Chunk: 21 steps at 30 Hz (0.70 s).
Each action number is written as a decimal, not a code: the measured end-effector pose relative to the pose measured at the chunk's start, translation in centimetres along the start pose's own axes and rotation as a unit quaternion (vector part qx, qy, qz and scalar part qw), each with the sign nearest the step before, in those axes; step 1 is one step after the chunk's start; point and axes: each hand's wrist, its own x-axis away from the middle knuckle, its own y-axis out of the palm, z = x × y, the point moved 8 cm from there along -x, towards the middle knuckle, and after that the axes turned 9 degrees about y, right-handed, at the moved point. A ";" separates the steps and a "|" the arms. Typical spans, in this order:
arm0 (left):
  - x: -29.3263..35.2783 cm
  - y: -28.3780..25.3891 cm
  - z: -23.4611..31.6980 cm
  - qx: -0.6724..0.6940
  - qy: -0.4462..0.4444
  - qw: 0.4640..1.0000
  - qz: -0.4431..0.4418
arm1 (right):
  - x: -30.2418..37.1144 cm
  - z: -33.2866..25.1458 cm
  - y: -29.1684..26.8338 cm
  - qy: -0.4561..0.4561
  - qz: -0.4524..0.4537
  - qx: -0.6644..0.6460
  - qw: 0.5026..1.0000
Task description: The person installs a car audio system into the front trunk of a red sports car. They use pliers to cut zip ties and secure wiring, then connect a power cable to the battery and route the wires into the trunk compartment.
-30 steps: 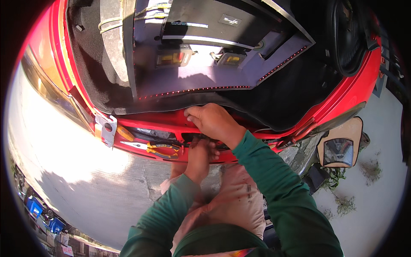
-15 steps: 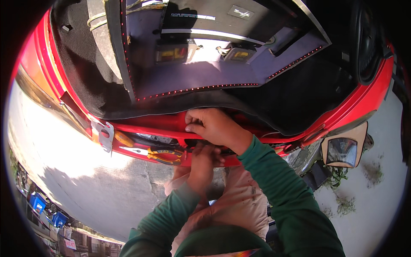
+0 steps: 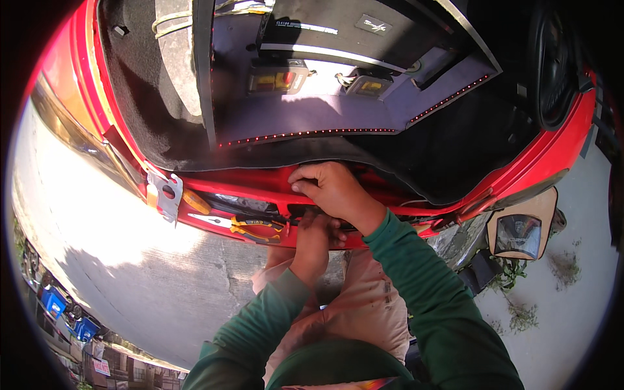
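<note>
My left hand (image 3: 313, 239) is at the rear edge of a red car trunk (image 3: 246, 184). Its fingers curl into a dark gap in the red sill, and whatever they grip is hidden. Just above it, my right hand (image 3: 333, 190) rests over the sill beside the black carpet liner (image 3: 273, 168). Thumb and forefinger are bent toward each other, with no object I can make out between them. Left of my hands lie pliers with yellow-and-black handles (image 3: 257, 229), a yellow-orange tool handle (image 3: 196, 201) and a grey metal plate with holes (image 3: 170, 192).
Inside the trunk stands a panelled box (image 3: 312, 117) edged with red lights, holding a black amplifier-like unit (image 3: 338, 39). A round black speaker (image 3: 556, 71) is at the right. A beige-rimmed lamp-like object (image 3: 519, 233) sits on the concrete ground (image 3: 162, 279), near plants (image 3: 520, 318).
The whole view has shifted slightly, so the trunk and tools appear a little farther right. Both hands stay at the same part of the sill, with their fingers little changed.
</note>
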 end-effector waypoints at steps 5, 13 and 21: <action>0.2 0.0 0.4 -0.017 0.002 1.000 0.000 | 0.5 -0.2 0.0 -0.019 0.007 0.035 0.999; -0.1 -0.1 -0.2 -0.025 -0.012 1.000 -0.009 | 1.0 0.0 -0.6 -0.007 0.025 0.013 1.000; 0.2 0.4 0.8 -0.063 0.000 0.998 -0.017 | 1.0 -0.6 -1.0 -0.042 0.056 0.034 0.997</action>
